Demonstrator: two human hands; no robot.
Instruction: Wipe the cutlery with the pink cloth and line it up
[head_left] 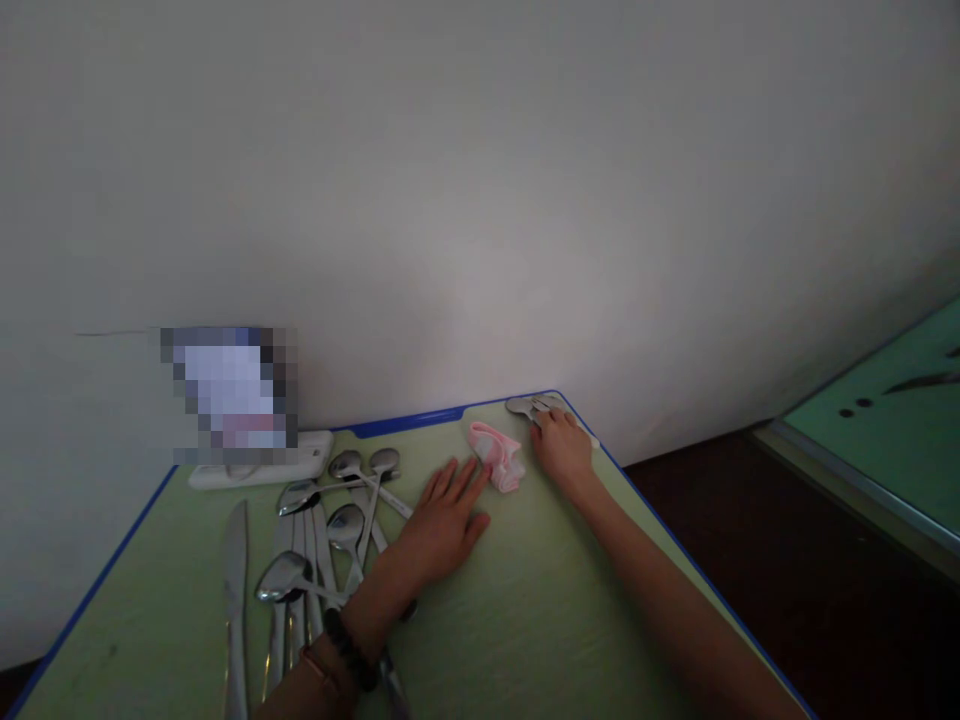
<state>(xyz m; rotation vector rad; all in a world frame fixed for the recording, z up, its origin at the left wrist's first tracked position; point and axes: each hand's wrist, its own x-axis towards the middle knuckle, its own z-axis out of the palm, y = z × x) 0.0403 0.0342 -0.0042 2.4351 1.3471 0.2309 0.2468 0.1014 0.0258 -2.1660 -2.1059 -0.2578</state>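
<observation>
Spoon and fork lie at the far right corner of the table, under the bent fingers of the right hand, the nearer hand; their heads poke out on the far side, and the spoon slants from far left to near right. Whether those fingers pinch the handles or just rest on them, I cannot tell. The left hand lies palm down, fingers spread, beside a crumpled pink cloth (contact is unclear) between the hands. More cutlery is heaped left of it, with a knife farther left. Behind stands a pale wall; right, a dark floor and a green panel.
</observation>
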